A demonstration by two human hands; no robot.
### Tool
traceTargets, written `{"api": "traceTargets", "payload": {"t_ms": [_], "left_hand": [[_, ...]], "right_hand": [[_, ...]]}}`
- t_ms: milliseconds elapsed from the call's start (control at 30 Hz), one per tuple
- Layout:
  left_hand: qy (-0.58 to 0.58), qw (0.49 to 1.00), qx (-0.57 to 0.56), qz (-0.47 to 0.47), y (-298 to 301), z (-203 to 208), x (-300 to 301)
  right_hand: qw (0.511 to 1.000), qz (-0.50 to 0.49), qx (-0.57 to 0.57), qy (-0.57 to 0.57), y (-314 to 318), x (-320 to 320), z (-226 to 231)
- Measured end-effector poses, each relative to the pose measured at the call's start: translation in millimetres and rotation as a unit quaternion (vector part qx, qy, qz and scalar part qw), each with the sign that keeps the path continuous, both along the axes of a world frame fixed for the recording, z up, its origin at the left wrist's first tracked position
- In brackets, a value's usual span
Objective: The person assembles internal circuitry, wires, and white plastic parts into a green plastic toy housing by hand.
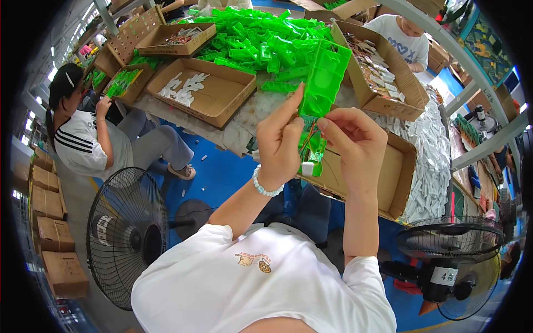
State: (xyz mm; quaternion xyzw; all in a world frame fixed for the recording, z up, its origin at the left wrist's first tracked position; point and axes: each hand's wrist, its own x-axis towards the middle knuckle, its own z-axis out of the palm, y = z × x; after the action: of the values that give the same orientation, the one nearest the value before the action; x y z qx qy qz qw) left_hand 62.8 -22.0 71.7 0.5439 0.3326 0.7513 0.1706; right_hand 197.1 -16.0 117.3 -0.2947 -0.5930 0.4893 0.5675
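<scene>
My left hand (279,141) is closed round the side of a long translucent green plastic casing (327,69), holding it up over the near edge of the table. Thin coloured wires (306,143) run inside the casing's lower part. A small white block (307,168) shows at its lower end. On the right side of the casing, my right hand (358,141) pinches at the wires with thumb and forefinger. Its fingertips partly cover what they grip. A beaded bracelet circles my left wrist.
Green casings (250,36) are heaped at the back. Cardboard trays hold white pieces (186,89) and wired parts (375,69); another tray (397,177) lies beneath my right hand. White parts (430,166) pile up at right. Fans (130,236) flank me; a person (83,122) sits at left.
</scene>
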Motion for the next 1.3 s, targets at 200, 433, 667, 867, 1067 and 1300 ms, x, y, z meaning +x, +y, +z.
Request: {"api": "traceTargets", "payload": {"t_ms": [200,433,667,867,1067,1300], "left_hand": [[-0.013,1.0,0.027,-0.001,1.3,-1.0,1.9],[-0.051,0.998,-0.022,-0.034,-4.6,-1.4,-0.9],[-0.155,0.98,-0.023,-0.12,-11.2,8.0,4.8],[-0.095,0.991,-0.021,-0.095,-12.3,1.3,3.0],[-0.181,0.969,-0.051,-0.161,-13.8,0.6,10.5],[-0.236,0.939,-0.091,-0.233,6.8,32.6,3.1]], "right_hand": [[1.0,0.018,-0.012,-0.012,0.6,3.1,-0.7],[0.999,0.03,-0.014,0.026,10.9,1.1,-8.6],[0.988,0.124,-0.055,0.074,11.3,1.9,-11.3],[0.995,0.076,-0.026,0.052,7.1,4.8,-13.8],[0.994,0.09,-0.041,0.052,7.2,8.0,-20.6],[0.995,0.102,-0.008,-0.004,28.4,27.7,-34.2]]}}
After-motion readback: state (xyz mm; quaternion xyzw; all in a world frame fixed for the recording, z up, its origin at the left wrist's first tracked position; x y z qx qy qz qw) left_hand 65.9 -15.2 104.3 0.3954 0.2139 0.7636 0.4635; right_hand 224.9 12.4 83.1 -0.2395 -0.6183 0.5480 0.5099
